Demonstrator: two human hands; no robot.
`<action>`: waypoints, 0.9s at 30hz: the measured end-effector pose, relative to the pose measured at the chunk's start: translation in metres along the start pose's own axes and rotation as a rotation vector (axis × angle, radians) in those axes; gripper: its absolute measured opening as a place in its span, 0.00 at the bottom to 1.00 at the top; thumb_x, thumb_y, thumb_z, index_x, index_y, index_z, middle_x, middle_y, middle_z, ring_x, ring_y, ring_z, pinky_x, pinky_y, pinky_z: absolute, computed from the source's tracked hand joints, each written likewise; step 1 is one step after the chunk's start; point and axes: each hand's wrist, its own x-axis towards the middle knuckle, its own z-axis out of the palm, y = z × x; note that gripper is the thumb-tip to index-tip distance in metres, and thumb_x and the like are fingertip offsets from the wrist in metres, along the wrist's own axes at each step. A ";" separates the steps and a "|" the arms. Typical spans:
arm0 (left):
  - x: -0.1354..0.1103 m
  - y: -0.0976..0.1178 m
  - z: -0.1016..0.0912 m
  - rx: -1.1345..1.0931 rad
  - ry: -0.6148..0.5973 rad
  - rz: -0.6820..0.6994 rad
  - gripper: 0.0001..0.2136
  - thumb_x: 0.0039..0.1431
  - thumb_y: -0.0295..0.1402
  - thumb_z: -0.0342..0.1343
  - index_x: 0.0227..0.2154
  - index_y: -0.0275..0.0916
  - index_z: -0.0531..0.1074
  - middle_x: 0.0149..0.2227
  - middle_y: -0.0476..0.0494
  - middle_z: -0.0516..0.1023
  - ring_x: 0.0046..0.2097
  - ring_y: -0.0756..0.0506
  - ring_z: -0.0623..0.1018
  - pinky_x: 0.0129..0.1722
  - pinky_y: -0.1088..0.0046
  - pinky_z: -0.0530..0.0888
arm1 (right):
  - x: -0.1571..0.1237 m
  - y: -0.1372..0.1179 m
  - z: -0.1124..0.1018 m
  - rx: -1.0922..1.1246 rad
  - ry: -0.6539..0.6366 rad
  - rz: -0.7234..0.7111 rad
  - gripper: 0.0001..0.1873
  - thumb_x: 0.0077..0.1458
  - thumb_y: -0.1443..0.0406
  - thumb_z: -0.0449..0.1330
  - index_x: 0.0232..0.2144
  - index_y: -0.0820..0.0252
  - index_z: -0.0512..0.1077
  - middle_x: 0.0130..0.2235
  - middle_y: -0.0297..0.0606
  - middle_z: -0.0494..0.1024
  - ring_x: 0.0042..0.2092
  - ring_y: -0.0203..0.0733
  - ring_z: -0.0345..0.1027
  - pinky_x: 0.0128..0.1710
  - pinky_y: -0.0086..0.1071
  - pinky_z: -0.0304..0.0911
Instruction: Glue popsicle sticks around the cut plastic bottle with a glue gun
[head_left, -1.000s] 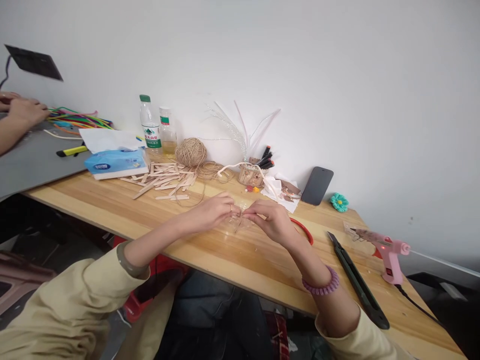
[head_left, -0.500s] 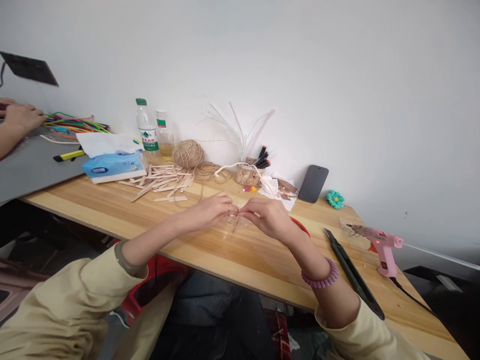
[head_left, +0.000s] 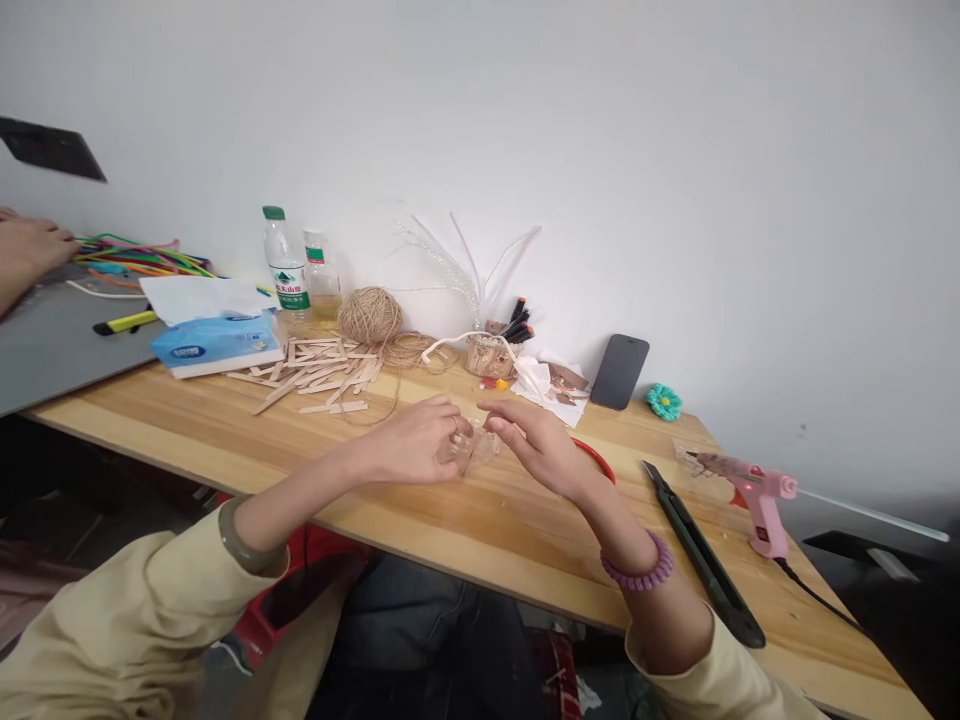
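Person's left hand (head_left: pixel 420 440) curled at clear plastic piece (head_left: pixel 482 447), can't tell if gripping; right hand (head_left: pixel 541 448) open, just beside piece; piece between hands, at wooden table (head_left: pixel 420 515), near red curved item (head_left: pixel 598 459)

Clear plastic (head_left: pixel 486 450), pink glue gun (head_left: pixel 766 508), teal flower (head_left: pixel 664 402)

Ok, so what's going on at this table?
A person's left hand is on some clear plastic over the table, and the right hand hangs beside it, not visibly gripping anything. Sticks and twine lie behind; a green cutter and a glue gun are to the right.
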 end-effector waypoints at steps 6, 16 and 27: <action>0.003 -0.004 0.018 -0.004 0.065 -0.048 0.08 0.55 0.36 0.58 0.29 0.36 0.72 0.32 0.44 0.75 0.39 0.43 0.72 0.40 0.67 0.67 | -0.001 0.004 0.007 -0.012 -0.024 -0.024 0.08 0.53 0.64 0.63 0.36 0.60 0.70 0.34 0.38 0.77 0.37 0.42 0.71 0.38 0.35 0.65; 0.005 -0.005 0.029 -0.089 0.154 -0.054 0.08 0.58 0.33 0.55 0.26 0.36 0.69 0.29 0.46 0.73 0.36 0.45 0.70 0.39 0.69 0.66 | 0.003 0.009 0.016 -0.126 -0.052 -0.141 0.03 0.55 0.69 0.60 0.29 0.60 0.72 0.29 0.37 0.76 0.35 0.41 0.68 0.36 0.33 0.60; 0.006 -0.003 0.028 -0.078 0.122 -0.062 0.09 0.59 0.32 0.55 0.25 0.36 0.68 0.28 0.45 0.73 0.36 0.44 0.69 0.38 0.67 0.66 | 0.006 0.009 0.020 -0.139 -0.081 -0.155 0.05 0.56 0.70 0.58 0.27 0.61 0.69 0.28 0.39 0.72 0.33 0.42 0.64 0.35 0.34 0.59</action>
